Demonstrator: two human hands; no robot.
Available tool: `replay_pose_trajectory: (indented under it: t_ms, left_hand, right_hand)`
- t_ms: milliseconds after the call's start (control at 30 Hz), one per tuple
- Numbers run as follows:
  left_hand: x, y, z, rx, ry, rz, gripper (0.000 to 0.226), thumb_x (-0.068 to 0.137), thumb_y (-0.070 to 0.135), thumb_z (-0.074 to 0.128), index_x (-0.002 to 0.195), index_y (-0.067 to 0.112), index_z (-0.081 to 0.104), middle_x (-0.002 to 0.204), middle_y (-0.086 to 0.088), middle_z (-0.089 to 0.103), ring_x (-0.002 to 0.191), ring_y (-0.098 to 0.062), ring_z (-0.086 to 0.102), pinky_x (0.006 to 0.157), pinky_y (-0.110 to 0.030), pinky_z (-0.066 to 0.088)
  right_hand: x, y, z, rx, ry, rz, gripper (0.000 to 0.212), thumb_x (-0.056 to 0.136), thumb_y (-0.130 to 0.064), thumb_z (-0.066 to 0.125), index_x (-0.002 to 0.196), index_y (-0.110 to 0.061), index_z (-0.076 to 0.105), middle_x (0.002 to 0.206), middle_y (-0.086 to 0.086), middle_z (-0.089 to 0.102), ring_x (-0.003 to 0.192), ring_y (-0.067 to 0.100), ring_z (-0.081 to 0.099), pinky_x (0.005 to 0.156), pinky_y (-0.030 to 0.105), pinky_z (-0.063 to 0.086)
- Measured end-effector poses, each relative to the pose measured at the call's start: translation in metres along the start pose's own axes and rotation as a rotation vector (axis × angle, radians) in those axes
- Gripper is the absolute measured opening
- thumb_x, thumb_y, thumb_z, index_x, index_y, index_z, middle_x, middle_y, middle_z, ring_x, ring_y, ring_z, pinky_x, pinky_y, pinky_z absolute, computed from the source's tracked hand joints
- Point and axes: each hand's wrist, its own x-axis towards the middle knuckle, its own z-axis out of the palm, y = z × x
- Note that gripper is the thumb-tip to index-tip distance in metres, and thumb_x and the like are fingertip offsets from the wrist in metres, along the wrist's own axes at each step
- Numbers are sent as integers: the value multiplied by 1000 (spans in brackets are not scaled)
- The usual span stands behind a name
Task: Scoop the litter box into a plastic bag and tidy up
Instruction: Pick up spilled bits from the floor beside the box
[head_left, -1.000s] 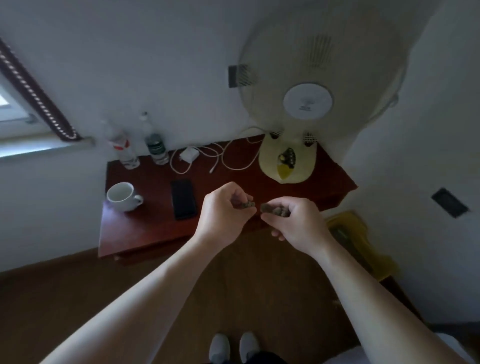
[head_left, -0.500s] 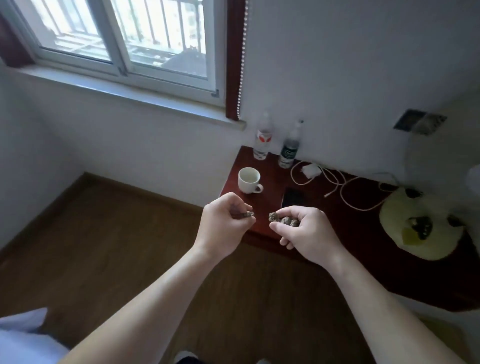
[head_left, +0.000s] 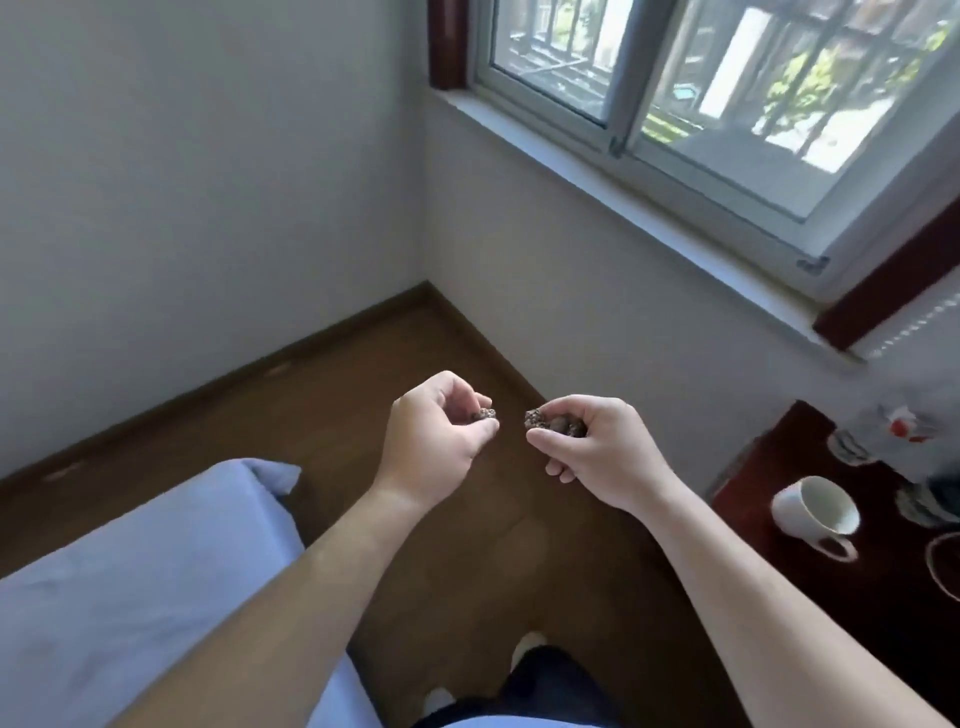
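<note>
The person stands in a room and holds both hands up in front of the body. The left hand (head_left: 436, 431) pinches a small clump (head_left: 484, 414) between thumb and fingertips. The right hand (head_left: 597, 447) is curled round a few dark clumps (head_left: 553, 423) that sit on its fingers. The two hands are near each other but do not touch. The bits look like dirty litter, but they are too small to be sure.

No litter box and no bag can be seen here. Below the hands is only the brown floor (head_left: 389, 353). A bed (head_left: 130, 597) with a blue sheet is on the left. A dark table (head_left: 831, 597) with a white cup (head_left: 813, 512) is on the right. A window (head_left: 727, 93) is up above.

This looks like the carrying part of the job: the waste is in the hands and needs a place to go. The next move is to find the bag and drop the bits in. Both hands are full, so opening a bag will be hard. It would help to put all the bits in one hand first. The grip should be soft, or the bits may crumble onto the floor.
</note>
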Motion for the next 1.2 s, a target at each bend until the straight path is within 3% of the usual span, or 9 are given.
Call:
replay_pose_trajectory:
  t_ms: [100, 267, 400, 533, 733, 933, 1200]
  left_hand:
    - [27, -23, -32, 44, 148, -38, 29, 73, 12, 84, 67, 25, 59, 79, 9, 73, 68, -7, 66, 62, -22, 53]
    - [84, -55, -74, 81, 390, -160, 35, 73, 12, 83, 66, 31, 55, 82, 7, 74, 74, -14, 71, 71, -42, 60]
    - [126, -63, -105, 111, 604, -256, 35, 74, 11, 83, 66, 28, 54, 84, 6, 75, 72, -12, 70, 66, -36, 59]
    - [151, -68, -140, 86, 765, -322, 34, 73, 6, 81, 65, 23, 53, 84, 5, 75, 73, -11, 71, 70, -35, 60]
    - [181, -96, -213, 104, 936, -382, 31, 75, 6, 80, 68, 19, 54, 85, 10, 75, 74, -9, 70, 68, -26, 58]
    - [216, -154, -312, 38, 1042, -402, 26, 74, 4, 80, 71, 12, 56, 84, 10, 75, 73, -6, 70, 71, -30, 58]
    - [247, -198, -436, 22, 1152, -433, 24, 74, 3, 81, 74, 10, 58, 87, 5, 76, 76, -9, 72, 75, -34, 60]
  right_hand:
    - [56, -20, 30, -32, -118, -72, 12, 85, -21, 76, 96, -19, 74, 60, -2, 69, 52, 10, 68, 54, 24, 56]
    - [157, -57, 78, -91, -335, -226, 10, 86, -21, 74, 96, -20, 73, 63, -4, 69, 52, 7, 67, 54, 20, 54]
    - [234, -93, 107, -148, -503, -323, 13, 86, -22, 74, 99, -19, 73, 63, -3, 69, 53, 8, 67, 54, 22, 55]
    - [286, -142, 137, -227, -653, -418, 10, 88, -24, 72, 98, -23, 71, 65, -1, 71, 54, 8, 68, 54, 19, 56]
    - [334, -207, 220, -291, -818, -540, 9, 87, -27, 72, 95, -26, 70, 63, 5, 72, 56, 22, 69, 64, 37, 61]
    - [377, -271, 322, -345, -898, -605, 12, 89, -29, 69, 100, -24, 70, 64, 3, 72, 57, 17, 70, 68, 33, 61]
    - [422, -372, 445, -311, -1023, -665, 3, 88, -23, 71, 91, -25, 71, 65, 6, 73, 60, 23, 70, 67, 36, 61]
